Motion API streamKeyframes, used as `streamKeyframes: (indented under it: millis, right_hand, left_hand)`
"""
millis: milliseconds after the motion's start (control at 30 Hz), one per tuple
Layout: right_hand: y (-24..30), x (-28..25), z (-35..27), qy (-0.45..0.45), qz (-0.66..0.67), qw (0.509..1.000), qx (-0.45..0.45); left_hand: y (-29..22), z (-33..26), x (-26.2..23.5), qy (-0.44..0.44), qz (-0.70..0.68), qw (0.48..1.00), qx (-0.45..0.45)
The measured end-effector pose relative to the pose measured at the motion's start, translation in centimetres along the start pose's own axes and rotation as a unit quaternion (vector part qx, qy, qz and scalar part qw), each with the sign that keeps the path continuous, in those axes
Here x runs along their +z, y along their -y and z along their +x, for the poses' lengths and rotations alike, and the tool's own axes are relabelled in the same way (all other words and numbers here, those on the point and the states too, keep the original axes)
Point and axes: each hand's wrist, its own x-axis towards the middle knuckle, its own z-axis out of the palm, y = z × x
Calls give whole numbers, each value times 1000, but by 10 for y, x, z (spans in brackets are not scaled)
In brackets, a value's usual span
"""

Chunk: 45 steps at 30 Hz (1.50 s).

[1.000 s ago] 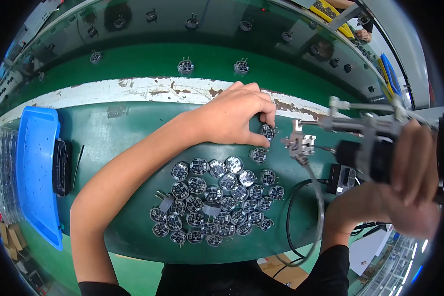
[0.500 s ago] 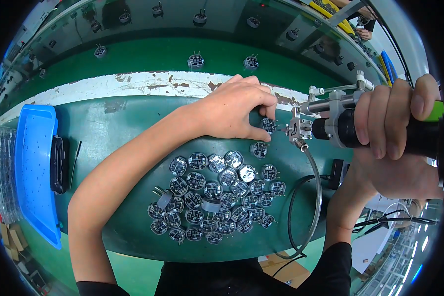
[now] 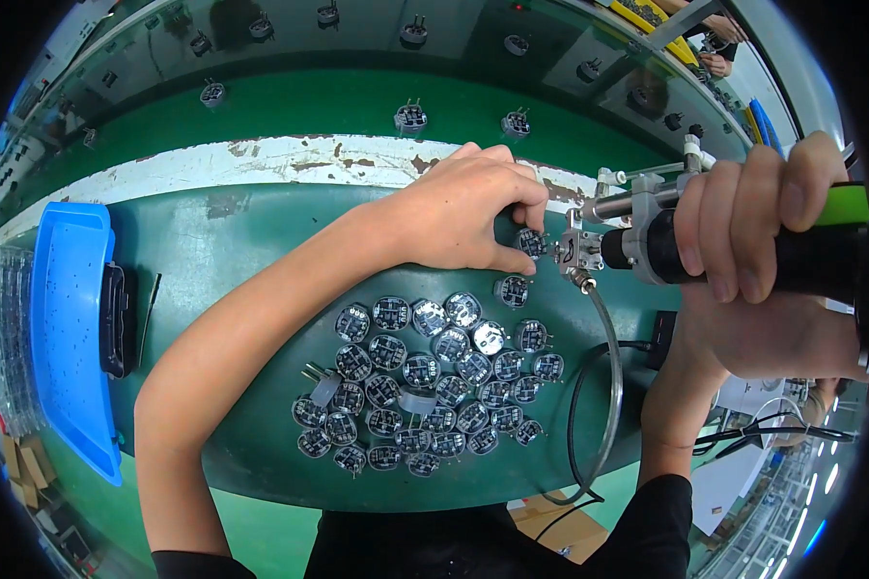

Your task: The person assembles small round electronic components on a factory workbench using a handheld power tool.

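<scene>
- Left of the green desk, against its edge: a blue plastic tray, long, shallow, round-cornered.
- Further left of the desk, beyond that tray: a stack of clear plastic packaging trays.
- Below the desk's left end, on the floor: brown cardboard boxes.
- No labels, signs or screens seen.

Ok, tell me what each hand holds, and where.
Left hand pinches a small round part by its edge on the bench. Right hand grips the power tool around its black-and-green handle.
</scene>
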Motion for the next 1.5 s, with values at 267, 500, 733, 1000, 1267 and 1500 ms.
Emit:
streamKeyframes:
  millis: [267, 500, 733, 1000, 1267, 1500]
  right_hand:
    - [34, 2, -5, 8, -10, 1000, 29]
    - [84, -12, -14, 54, -97, 993, -48]
    - [58, -25, -3, 99, -39, 992, -70]
    - [57, -42, 2, 121, -36, 988, -91]
    - [31, -24, 11, 146, -31, 987, -51]
    - [18, -17, 9, 128, -39, 991, -26]
  left_hand:
    - [-7, 1, -14, 53, 6, 999, 12]
    - [5, 55, -10, -122, 123, 976, -131]
    - [7, 84, 9, -118, 200, 954, -190]
    - [-20, 20, 11, 4, -58, 997, -56]
    - [-22, 8, 7, -3, -20, 998, -66]
    - [-26, 4, 18, -56, 3, 997, -60]
